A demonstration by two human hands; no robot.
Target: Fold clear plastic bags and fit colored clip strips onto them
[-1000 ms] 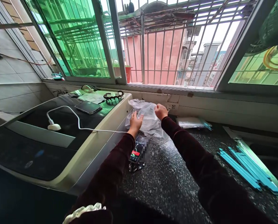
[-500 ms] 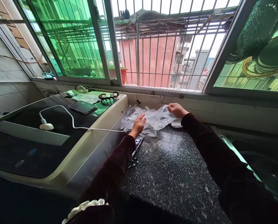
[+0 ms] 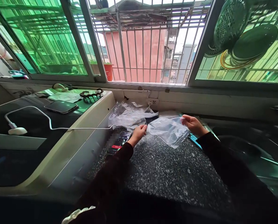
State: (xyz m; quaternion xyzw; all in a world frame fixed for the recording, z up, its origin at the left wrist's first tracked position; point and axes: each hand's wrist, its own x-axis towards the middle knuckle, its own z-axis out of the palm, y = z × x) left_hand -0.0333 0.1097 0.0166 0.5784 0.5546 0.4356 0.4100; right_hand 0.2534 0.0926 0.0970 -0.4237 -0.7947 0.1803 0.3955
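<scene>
A small clear plastic bag is stretched between my hands above the speckled dark countertop. My left hand pinches its left corner and my right hand pinches its right top edge. Behind them a crumpled pile of clear plastic bags lies against the wall under the window. A phone with a lit screen rests on the counter just left of my left wrist.
A washing machine stands at the left, with a dark phone, a white charger cable and a hair claw on its lid. A sink lies at the right. Green strainers hang at the window.
My right hand has pulled one bag out of the pile and drawn it right and toward me. My left hand left the pile and took the bag's other corner. The view shifted right.
</scene>
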